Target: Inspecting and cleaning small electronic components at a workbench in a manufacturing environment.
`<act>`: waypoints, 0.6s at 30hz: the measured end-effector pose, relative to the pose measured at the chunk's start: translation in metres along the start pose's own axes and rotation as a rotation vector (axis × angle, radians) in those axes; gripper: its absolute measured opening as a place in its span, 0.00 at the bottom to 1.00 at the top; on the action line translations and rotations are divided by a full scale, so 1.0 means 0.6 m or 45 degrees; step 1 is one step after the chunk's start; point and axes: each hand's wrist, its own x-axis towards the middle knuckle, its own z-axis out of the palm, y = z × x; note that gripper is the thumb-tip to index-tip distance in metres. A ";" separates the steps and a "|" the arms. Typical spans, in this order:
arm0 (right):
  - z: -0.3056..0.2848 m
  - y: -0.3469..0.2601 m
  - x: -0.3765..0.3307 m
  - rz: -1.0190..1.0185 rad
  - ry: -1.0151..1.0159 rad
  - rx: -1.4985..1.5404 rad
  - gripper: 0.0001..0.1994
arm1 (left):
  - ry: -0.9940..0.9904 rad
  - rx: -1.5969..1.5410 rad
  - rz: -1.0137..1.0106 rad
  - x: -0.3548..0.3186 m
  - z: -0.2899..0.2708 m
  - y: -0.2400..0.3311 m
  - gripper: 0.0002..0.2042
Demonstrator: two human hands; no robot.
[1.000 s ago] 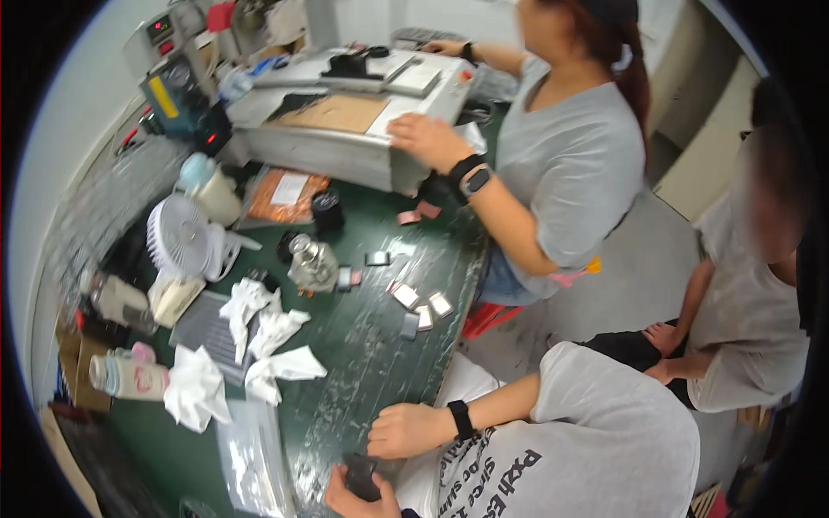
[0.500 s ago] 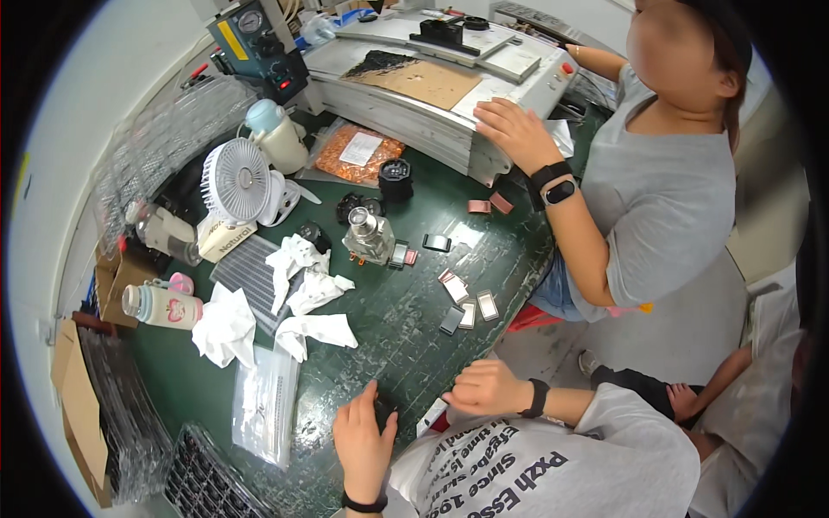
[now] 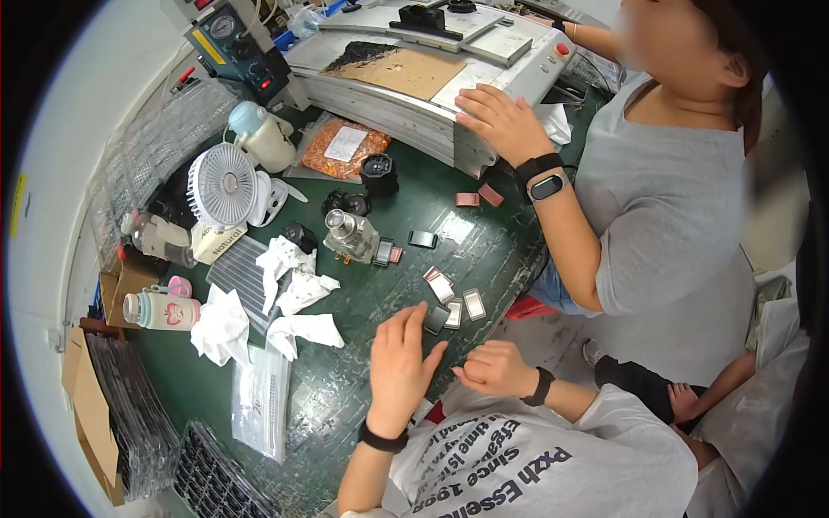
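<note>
My left hand reaches over the green table, its fingers stretched out and thumb apart. The fingertips are beside a small dark rectangular piece; I cannot tell if they touch it. Next to that piece lie several small pale-faced rectangular pieces. To the right, my right hand is curled closed near the table's front edge. Whatever it holds, if anything, is hidden. Farther off are another dark curved piece and a clear glass bottle with a metal neck.
Crumpled white tissues, a clear plastic sleeve and a drink bottle lie on the left. A white fan stands behind them. A large white machine fills the back. At right, a co-worker's hand hovers by the machine's corner.
My left hand has moved forward and right, up to the small rectangular pieces. My right hand has shifted slightly forward, still curled. The whole view has shifted a little.
</note>
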 end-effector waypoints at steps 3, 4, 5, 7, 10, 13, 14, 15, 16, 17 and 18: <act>-0.003 -0.002 -0.003 -0.008 0.001 -0.004 0.14 | -0.129 0.019 -0.006 0.010 0.023 0.010 0.26; -0.004 -0.004 -0.003 -0.012 0.005 -0.006 0.14 | -0.103 0.066 0.011 0.010 0.028 0.012 0.25; 0.000 -0.001 -0.004 -0.008 0.002 0.002 0.14 | -0.109 0.067 0.006 0.012 0.035 0.004 0.25; 0.007 0.001 -0.003 -0.005 -0.004 0.021 0.13 | -0.136 0.115 -0.026 0.012 0.044 -0.011 0.21; 0.004 -0.005 -0.004 -0.005 0.015 0.004 0.13 | 0.008 -0.050 -0.052 0.002 0.040 -0.018 0.14; 0.002 -0.009 -0.001 -0.017 -0.001 0.020 0.14 | 0.158 -0.775 -0.541 -0.006 0.010 0.009 0.08; 0.002 -0.010 0.001 -0.009 0.041 0.020 0.15 | 0.191 -1.011 -0.603 -0.015 0.004 0.008 0.09; 0.003 -0.011 0.002 0.000 0.081 0.022 0.17 | 0.203 -0.999 -0.613 -0.020 -0.002 0.010 0.09; 0.007 -0.010 0.001 0.008 0.085 0.031 0.17 | 0.238 -1.245 -0.666 -0.026 -0.009 0.015 0.10; 0.008 -0.009 0.002 -0.002 0.081 0.044 0.17 | 0.277 -1.495 -0.713 -0.028 -0.016 0.020 0.11; 0.008 -0.009 0.003 0.010 0.083 0.025 0.17 | 0.283 -1.555 -0.729 -0.030 -0.025 0.026 0.12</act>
